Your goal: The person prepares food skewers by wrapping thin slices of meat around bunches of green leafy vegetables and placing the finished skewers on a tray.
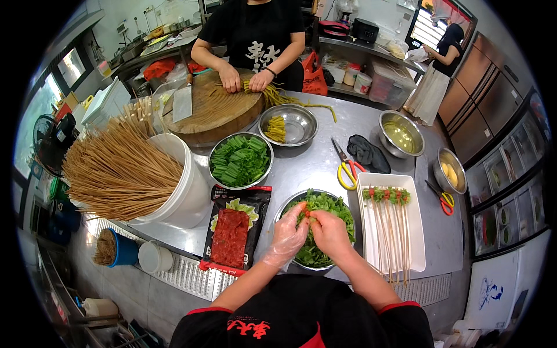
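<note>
My left hand (287,239), in a clear plastic glove, and my bare right hand (331,232) meet over a steel bowl (283,209) of green leafy herbs (335,208) that look like coriander. Between their fingertips is a small piece of red meat (307,213); how it sits with the herbs is partly hidden by my fingers. To the left lies a black packet (263,204) with marinated red meat (228,239) showing in it. To the right, a white tray (415,256) holds several thin skewers (394,235), with red meat and green herbs (386,195) at their far ends.
Opposite, a person's hands (243,81) hold yellow-green stalks on a round chopping block (217,104) with a cleaver (182,104). A white bucket of bamboo skewers (126,169) stands left. Scissors (347,167) and a steel bowl of liquid (400,134) lie beyond the tray.
</note>
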The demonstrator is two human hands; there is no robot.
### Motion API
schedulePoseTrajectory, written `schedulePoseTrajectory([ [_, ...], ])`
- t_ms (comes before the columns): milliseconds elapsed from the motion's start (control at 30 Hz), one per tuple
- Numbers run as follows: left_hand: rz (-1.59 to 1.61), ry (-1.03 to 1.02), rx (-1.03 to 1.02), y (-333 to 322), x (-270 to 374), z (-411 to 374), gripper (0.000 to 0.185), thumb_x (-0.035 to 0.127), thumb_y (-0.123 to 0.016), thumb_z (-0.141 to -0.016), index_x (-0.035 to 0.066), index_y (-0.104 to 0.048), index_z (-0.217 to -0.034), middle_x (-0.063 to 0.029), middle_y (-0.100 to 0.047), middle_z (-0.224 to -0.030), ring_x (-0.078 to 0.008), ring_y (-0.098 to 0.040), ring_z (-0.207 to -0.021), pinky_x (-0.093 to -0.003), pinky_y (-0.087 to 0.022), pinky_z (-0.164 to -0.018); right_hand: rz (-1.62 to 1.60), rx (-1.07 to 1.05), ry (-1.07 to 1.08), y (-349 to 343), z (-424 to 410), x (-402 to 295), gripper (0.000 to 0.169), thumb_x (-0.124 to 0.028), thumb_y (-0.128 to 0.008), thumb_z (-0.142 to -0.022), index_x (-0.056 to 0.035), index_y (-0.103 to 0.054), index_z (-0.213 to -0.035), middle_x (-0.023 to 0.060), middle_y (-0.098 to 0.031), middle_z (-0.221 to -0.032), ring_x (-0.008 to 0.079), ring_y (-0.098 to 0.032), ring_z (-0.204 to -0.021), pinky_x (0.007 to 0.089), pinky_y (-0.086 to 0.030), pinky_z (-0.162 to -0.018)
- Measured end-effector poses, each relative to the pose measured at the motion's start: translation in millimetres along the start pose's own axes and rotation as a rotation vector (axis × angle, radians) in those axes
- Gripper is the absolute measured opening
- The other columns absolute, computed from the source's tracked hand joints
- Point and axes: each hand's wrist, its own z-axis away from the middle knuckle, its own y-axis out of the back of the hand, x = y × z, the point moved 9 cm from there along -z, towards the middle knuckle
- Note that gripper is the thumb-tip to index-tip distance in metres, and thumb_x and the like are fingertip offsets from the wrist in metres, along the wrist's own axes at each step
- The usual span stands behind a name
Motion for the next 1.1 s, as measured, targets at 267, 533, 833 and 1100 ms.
schedulePoseTrajectory([
  [267,0.193,0.171,-0.175,-14,-12,3,0.057,-0.002,-0.055,-0.082,0.004,-0.037,-0.136,-0.0187,-0.051,-0.125,-0.0231,-0.052,-0.113,-0.0297,-0.042,-0.093,0.057,-0.005,-0.035,1,-3,4,0.012,-0.004,-0.056,-0.079,-0.0014,-0.056,-0.091,0.0193,-0.061,-0.081,0.0372,-0.06,-0.074,0.0436,-0.049,-0.063],
  [533,0.66,0.391,-0.265,-24,-24,10,0.082,-0.003,-0.058,-0.078,0.007,-0.013,-0.145,-0.0196,-0.025,-0.143,-0.0281,-0.033,-0.129,-0.0348,-0.033,-0.102,0.074,0.076,-0.113,33,7,36,0.018,-0.005,-0.058,-0.079,0.0001,-0.059,-0.096,0.0183,-0.062,-0.09,0.0359,-0.06,-0.083,0.0399,-0.049,-0.071],
  [833,0.591,0.406,-0.008,62,-28,11,0.056,0.01,-0.058,-0.083,0.001,-0.036,-0.134,-0.0143,-0.047,-0.126,-0.0225,-0.048,-0.114,-0.0328,-0.035,-0.1,0.269,0.412,-0.464,144,41,178,0.018,-0.007,-0.056,-0.078,-0.0017,-0.062,-0.094,0.0201,-0.064,-0.086,0.0352,-0.062,-0.081,0.0402,-0.049,-0.071],
  [1100,0.59,0.434,0.179,127,-57,34,0.042,0.004,-0.056,-0.085,-0.003,-0.044,-0.125,-0.0126,-0.056,-0.112,-0.0192,-0.056,-0.102,-0.03,-0.043,-0.091,0.449,0.521,-0.647,194,43,278,0.018,-0.011,-0.053,-0.081,-0.0018,-0.063,-0.092,0.0208,-0.064,-0.086,0.0374,-0.061,-0.083,0.0437,-0.048,-0.072],
])
